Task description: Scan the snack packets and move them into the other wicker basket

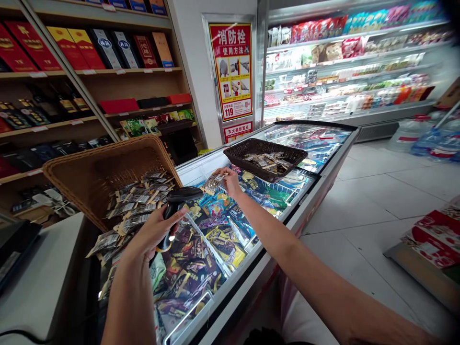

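With the left hand (155, 229) wrapped round the scanner (185, 194) and the right hand (230, 182) pinching a small packet (212, 184) above the freezer (305, 213), hold the packet flat and steady before the scanner, printed face uncovered.

**Handle covered, print too fine to read**

Much of the handle of the scanner (185, 194) is covered by the left hand (153, 235). One end of the packet (213, 184) is hidden by the right hand (230, 181); its print cannot be read. Beyond that grip, labels in the dark basket (247, 166) are too small. Well left of the scanner, a black device (16, 249) is cut off by the view's edge.
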`<state>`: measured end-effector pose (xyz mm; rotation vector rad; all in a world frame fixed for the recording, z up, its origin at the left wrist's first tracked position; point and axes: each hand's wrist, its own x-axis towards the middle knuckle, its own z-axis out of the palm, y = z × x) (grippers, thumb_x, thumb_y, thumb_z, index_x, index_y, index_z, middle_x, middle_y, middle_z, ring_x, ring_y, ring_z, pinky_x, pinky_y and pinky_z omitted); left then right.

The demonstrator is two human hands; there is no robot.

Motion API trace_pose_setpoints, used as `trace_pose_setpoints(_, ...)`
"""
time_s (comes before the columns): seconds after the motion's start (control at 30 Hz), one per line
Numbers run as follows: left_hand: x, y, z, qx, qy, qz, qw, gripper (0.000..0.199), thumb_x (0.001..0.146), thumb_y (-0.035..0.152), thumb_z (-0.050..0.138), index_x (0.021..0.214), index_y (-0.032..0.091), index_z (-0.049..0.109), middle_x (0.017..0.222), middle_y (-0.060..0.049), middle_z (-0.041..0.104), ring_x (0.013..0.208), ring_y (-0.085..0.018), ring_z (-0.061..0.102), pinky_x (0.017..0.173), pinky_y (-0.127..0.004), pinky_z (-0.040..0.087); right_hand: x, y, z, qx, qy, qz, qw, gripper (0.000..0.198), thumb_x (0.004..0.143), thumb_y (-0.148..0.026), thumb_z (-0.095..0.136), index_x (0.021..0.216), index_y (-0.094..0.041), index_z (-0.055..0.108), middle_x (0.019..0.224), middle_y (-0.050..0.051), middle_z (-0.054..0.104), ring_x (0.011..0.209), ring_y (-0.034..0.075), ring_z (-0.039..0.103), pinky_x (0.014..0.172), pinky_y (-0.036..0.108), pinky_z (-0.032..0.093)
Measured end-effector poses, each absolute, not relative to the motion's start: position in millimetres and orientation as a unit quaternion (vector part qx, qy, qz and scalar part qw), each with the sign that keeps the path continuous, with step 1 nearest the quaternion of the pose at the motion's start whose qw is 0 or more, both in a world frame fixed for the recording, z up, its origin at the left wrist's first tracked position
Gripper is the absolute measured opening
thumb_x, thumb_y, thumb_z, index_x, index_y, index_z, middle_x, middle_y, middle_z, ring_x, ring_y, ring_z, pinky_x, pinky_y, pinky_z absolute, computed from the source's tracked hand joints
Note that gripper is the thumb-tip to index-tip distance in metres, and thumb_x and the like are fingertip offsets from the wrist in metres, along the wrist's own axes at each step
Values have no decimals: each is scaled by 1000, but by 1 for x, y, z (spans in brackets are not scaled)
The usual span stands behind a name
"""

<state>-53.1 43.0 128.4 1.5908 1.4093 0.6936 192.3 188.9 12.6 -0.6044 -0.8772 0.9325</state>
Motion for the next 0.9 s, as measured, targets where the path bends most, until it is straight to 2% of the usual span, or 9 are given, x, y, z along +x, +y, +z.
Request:
trace_pose_setpoints(0.23,-53,42,131,624,585,289,429,61,54,68,86,74,22,52,51,6,53,50,-11,44,49,-22,31,196,198,2,-245,-437,379,778,11,58,-14,47,60,-22,55,89,2,73,94,20,66,92,34,49)
trace_pose_setpoints(0.37,-56,43,130,620,575,303,439,56,60,63,86,81,22,54,54,7,53,52,-12,45,50,-23,32,196,201,3,-302,-427,359,773,13,60,-14,44,63,-22,54,91,4,73,96,21,66,94,35,50)
trace_pose_setpoints(0.43,-60,46,127,624,568,302,444,54,61,61,86,81,22,55,54,7,52,51,-11,43,51,-23,32,200,203,6,-353,-392,306,792,15,64,-15,43,68,-22,56,95,5,73,100,21,67,97,35,50)
trace_pose_setpoints(0.53,-67,52,123,637,562,297,437,53,62,63,85,80,22,56,54,7,52,52,-12,42,52,-24,32,219,207,10,-464,-305,155,817,26,75,-15,40,84,-20,64,110,10,72,110,21,65,104,36,49)
trace_pose_setpoints(0.67,-71,55,121,646,563,293,424,55,59,67,83,79,22,59,52,5,53,53,-13,41,51,-24,31,264,206,13,-574,-251,-17,779,44,85,-13,33,111,-16,69,126,17,65,125,24,60,112,42,45)
trace_pose_setpoints(0.8,-73,50,126,646,561,301,421,55,59,67,84,76,22,57,53,5,53,52,-12,42,50,-24,31,289,201,13,-598,-303,-25,741,63,83,-6,34,141,-14,56,148,21,48,129,25,59,111,46,47)
trace_pose_setpoints(0.9,-83,45,133,622,577,319,422,59,58,70,84,79,21,58,55,5,54,51,-11,42,48,-23,31,268,200,12,-585,-359,-32,727,67,84,-4,33,148,-16,49,153,23,39,124,26,61,110,48,47)
